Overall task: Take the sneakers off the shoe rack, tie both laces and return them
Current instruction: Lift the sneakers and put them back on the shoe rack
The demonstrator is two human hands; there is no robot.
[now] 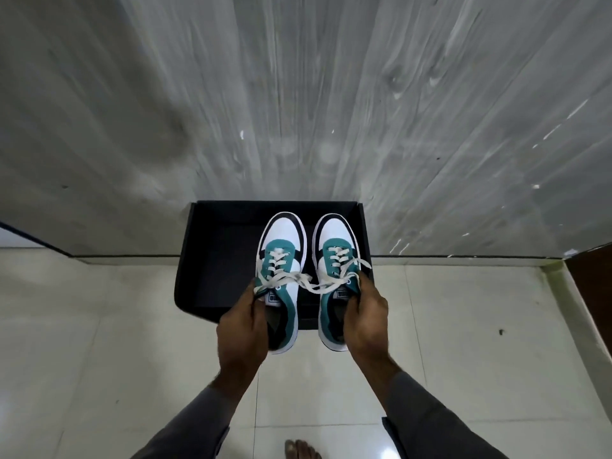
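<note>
Left hand [243, 321]: curled round the collar of the left sneaker [281, 276], thumb side toward the tongue, fingers tucked at the opening; it holds that shoe.
Right hand [364, 323]: gripping the collar of the right sneaker [334, 276] the same way, fingers hooked over the outer edge near the top eyelets.
Sneakers: white, teal and black, side by side, toes pointing far, heels near; they sit over the open black box [215, 260], but whether the soles touch its floor I cannot tell.
Laces [308, 281]: pale and flat, loose ends trailing across the gap between the shoes; they look undone or only slackly crossed, no firm bow visible.
Box: on the pale tiled floor [99, 326], its far end against a grey wood-grain panel [298, 94].
Foot [303, 450]: bare toes at the near edge.
Step, as I judge it: handling the pair at the box, laces not yet tied.
Doing it well: keep both shoes level and apart enough that the crossed ends do not snag; set them down near, toes far, then free each lace before tying one shoe at a time, pulling the bow snug over the tongue.
</note>
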